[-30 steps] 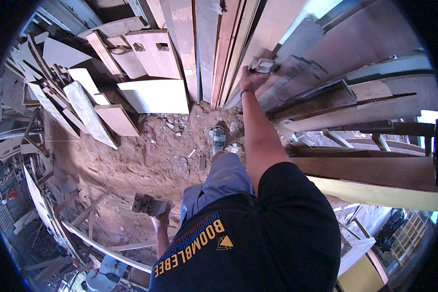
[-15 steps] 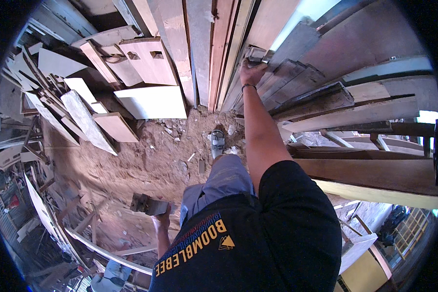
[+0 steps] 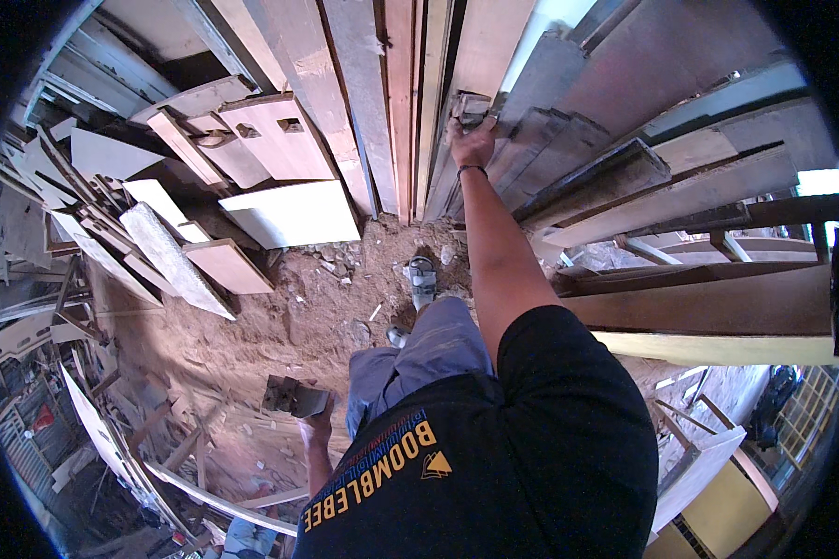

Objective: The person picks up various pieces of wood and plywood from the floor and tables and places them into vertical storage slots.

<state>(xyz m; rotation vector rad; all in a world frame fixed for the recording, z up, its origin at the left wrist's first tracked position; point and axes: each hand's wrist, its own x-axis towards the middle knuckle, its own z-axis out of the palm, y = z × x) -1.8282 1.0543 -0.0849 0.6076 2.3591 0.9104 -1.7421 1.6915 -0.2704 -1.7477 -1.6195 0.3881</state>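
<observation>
My left hand [image 3: 316, 426] hangs low beside my left leg, closed around the end of a short, dark wooden offcut [image 3: 295, 397] with a paler grey face. Stretched far forward, my right hand [image 3: 473, 145] is closed on a small, greyish, blocky piece [image 3: 471, 106], whose exact kind I cannot make out. That piece is up against the tall boards [image 3: 494, 51] standing upright ahead of me. Right of my hand, a stack of grey-brown planks [image 3: 555, 140] leans at a slant.
At the left lie loose panels, including a white board [image 3: 294, 214] and a rough grey plank [image 3: 172, 256]. Long boards [image 3: 704, 307] rest on a rack at the right. Debris dots the dirt floor [image 3: 242, 326]. Blue clothing of another person [image 3: 250, 538] shows at the lower left.
My right hand has shifted slightly left in view with the small piece. A second foot of mine now shows on the floor. The left hand still holds the offcut, slightly farther right.
</observation>
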